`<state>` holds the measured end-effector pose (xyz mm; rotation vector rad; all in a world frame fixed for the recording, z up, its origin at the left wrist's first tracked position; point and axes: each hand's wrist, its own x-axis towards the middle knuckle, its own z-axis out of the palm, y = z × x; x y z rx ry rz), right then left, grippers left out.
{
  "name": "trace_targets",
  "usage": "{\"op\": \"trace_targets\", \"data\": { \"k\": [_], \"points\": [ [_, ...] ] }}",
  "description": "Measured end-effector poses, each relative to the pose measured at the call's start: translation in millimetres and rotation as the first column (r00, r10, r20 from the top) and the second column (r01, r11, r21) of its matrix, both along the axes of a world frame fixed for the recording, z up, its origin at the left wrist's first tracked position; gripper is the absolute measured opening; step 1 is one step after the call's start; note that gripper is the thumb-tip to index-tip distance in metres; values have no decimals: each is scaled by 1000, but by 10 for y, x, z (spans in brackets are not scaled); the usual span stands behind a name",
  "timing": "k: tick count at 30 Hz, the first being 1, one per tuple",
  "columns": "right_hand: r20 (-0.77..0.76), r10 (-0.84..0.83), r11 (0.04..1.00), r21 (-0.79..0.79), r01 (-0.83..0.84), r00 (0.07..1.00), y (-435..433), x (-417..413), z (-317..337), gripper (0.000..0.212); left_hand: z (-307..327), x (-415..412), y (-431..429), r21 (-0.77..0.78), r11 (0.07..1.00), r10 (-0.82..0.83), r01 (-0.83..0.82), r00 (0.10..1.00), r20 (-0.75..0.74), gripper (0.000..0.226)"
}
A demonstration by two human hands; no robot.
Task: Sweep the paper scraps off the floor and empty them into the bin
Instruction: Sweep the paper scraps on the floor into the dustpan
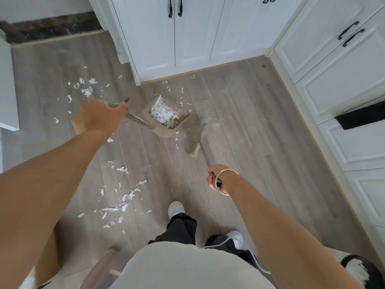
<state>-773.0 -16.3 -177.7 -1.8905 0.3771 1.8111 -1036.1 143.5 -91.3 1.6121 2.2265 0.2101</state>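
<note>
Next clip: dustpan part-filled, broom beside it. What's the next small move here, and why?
Probably sweep the broom across the scraps by the cabinet base into the dustpan. The left hand holds the dustpan's handle and the right hand grips the broom. Those scraps lie just beyond the dustpan's open edge, nearer than the other clusters.

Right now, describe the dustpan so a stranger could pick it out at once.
Find the white cabinet with black handles at the top. Against the grey plank floor before it is a beige dustpan, its long handle held by the left hand. Unlike the grey broom to its right, it holds a heap of white paper scraps.
</note>
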Motion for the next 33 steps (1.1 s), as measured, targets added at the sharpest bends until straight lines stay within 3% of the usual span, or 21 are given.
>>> {"op": "trace_targets", "data": {
  "k": [4,9,14,26,30,33],
  "points": [
    [40,-85,995,-47,86,996,117,-99,25,25,33,-162,29,8,999,35,-34,998,-55,55],
    [-63,-153,983,-112,146,986,184,-282,-88,30,41,-355,-14,31,986,163,-162,985,-59,57],
    [-163,-54,996,-76,42,985,304,-394,-111,32,75,-461,-58,12,975,221,-221,971,-97,51],
    [-151,187,982,39,-184,971,1486,413,39,26,97,-142,88,-105,904,403,-414,909,-109,50],
    [-55,367,929,71,-362,929,2021,986,99,24,117,247,283,-83,862,493,-500,866,-88,41],
    [72,572,818,34,-575,817,2359,1452,156,23,111,488,412,-87,839,532,-538,843,-79,36]
  ]
}}
